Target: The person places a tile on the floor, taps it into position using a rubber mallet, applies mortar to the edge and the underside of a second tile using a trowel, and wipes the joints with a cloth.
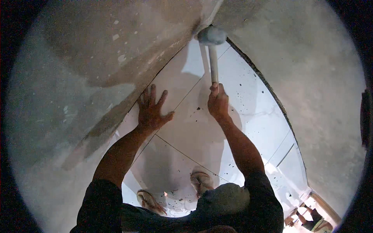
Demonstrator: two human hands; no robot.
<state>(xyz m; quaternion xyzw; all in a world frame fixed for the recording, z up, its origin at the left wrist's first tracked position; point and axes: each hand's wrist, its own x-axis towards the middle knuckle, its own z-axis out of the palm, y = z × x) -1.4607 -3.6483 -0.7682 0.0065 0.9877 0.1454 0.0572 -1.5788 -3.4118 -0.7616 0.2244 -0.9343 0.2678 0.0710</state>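
My left hand (pixel 152 109) lies flat with fingers spread on a large white floor tile (pixel 182 93), close to the tile's left edge by the wall. My right hand (pixel 218 103) grips the pale handle of a rubber mallet (pixel 212 42). The mallet's rounded head rests on the tile near the far corner where the two walls meet. A thin joint line runs between my hands across the white tiled floor.
Rough grey plastered walls (pixel 77 77) rise on the left and right (pixel 318 77) of the narrow tiled strip. My feet in sandals (pixel 200 181) stand on the tiles below. Dark specks dot the tile on the right (pixel 248 89). A doorway opening (pixel 311 213) shows at lower right.
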